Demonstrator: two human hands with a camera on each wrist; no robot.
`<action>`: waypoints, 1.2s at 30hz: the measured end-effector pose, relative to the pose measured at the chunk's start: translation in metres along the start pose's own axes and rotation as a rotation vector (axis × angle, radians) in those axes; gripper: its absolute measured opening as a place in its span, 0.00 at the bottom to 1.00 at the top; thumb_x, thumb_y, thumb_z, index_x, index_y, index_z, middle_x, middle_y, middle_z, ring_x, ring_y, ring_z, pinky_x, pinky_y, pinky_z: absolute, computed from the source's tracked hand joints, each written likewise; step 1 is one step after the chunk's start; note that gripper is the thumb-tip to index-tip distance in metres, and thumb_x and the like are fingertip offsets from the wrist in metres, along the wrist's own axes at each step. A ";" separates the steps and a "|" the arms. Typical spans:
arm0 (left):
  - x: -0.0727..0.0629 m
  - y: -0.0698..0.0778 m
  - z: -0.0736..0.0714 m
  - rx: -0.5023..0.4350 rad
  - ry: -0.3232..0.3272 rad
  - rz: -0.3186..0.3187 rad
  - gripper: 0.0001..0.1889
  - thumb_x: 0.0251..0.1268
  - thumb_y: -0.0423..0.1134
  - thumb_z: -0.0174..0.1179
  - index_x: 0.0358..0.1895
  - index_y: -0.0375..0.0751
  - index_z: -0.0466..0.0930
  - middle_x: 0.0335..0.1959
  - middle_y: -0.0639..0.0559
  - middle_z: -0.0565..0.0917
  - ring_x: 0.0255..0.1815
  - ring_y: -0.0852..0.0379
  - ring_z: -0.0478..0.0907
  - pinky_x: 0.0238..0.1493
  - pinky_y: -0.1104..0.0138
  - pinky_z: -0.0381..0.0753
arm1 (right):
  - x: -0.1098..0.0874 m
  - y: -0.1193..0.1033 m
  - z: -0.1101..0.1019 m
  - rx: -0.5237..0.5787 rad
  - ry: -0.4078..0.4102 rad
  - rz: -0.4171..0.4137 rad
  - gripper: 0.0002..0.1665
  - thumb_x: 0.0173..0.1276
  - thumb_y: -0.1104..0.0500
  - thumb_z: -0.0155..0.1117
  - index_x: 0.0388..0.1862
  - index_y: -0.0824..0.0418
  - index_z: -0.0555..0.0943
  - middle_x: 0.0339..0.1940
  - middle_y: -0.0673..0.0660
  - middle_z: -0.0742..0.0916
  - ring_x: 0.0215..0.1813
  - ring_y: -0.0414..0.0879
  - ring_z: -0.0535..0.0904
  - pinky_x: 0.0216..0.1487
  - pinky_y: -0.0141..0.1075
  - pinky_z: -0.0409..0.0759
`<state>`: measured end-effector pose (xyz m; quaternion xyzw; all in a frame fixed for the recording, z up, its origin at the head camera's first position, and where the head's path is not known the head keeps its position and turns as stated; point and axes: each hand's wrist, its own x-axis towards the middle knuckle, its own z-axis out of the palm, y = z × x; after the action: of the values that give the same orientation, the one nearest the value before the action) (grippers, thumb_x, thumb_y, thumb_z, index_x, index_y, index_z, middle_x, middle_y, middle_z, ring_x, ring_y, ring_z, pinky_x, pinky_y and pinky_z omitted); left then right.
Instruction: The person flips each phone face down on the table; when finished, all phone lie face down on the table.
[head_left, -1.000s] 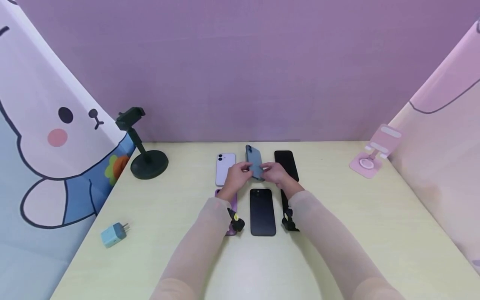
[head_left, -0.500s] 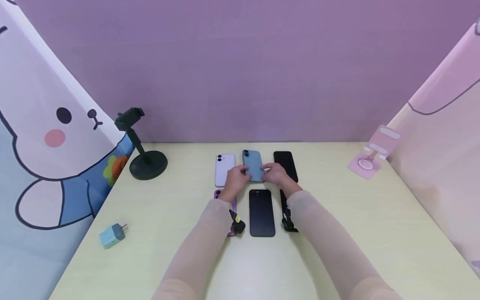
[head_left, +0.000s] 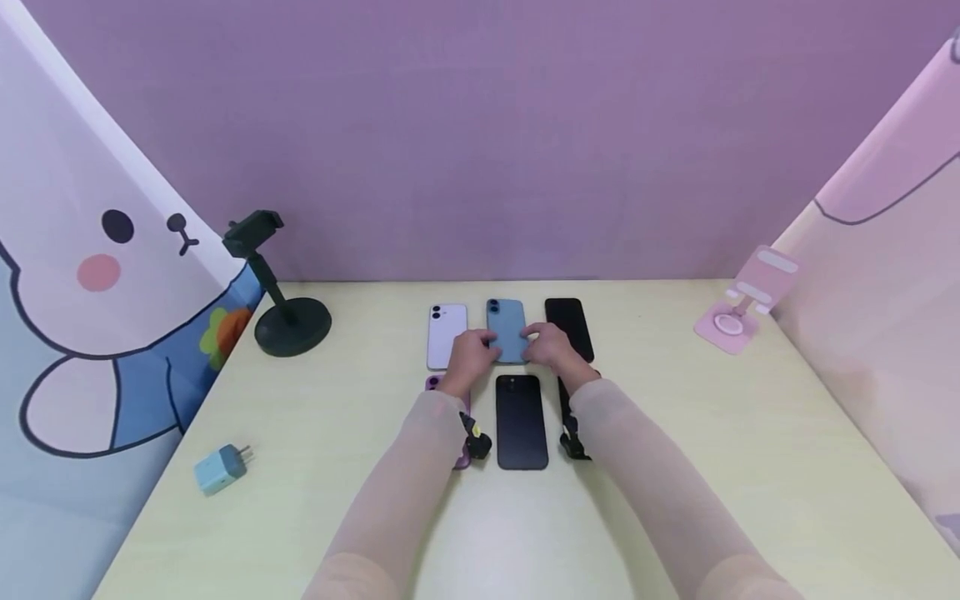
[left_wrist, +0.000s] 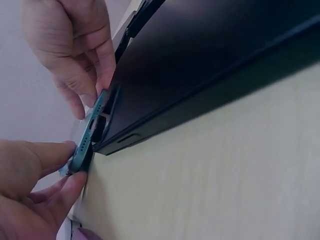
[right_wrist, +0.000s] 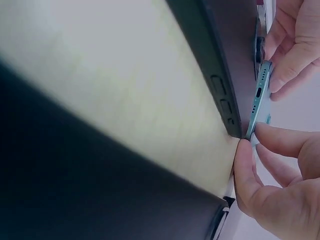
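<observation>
A light-blue phone (head_left: 507,331) lies camera side up in the middle of the back row. My left hand (head_left: 471,358) pinches its left edge, and my right hand (head_left: 552,345) pinches the right edge. In the left wrist view, thumb and finger grip a corner of the blue phone (left_wrist: 83,145); whether its underside touches the table is unclear. The right wrist view shows the charging port on the phone's (right_wrist: 259,95) near end. A lilac phone (head_left: 446,329) is left of it, a black phone (head_left: 570,325) right. Below my left wrist a purple phone (head_left: 432,382) is mostly hidden.
A dark phone (head_left: 522,423) lies between my forearms; another dark phone (head_left: 564,398) is partly under my right wrist. On the table (head_left: 360,467) stand a dark phone stand (head_left: 292,325) at left and a pink one (head_left: 738,312) at right. A blue plug adapter (head_left: 221,471) lies front left.
The blue phone was tilted up between both hands a second ago; its back has since come down nearly flat to the table. Over the last half second the hands hardly move.
</observation>
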<state>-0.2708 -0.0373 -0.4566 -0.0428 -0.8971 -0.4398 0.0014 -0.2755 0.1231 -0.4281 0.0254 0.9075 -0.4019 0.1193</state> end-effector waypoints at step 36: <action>0.001 0.043 0.033 -0.131 -0.147 0.042 0.18 0.63 0.32 0.64 0.56 0.34 0.79 0.49 0.41 0.81 0.49 0.48 0.79 0.48 0.62 0.79 | -0.012 0.049 -0.071 0.160 0.025 -0.022 0.25 0.72 0.67 0.56 0.67 0.71 0.70 0.55 0.70 0.77 0.54 0.63 0.76 0.53 0.48 0.76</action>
<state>-0.2671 0.0153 -0.4433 -0.0937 -0.8629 -0.4931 -0.0582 -0.2712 0.2087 -0.4148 0.0300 0.8742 -0.4739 0.1012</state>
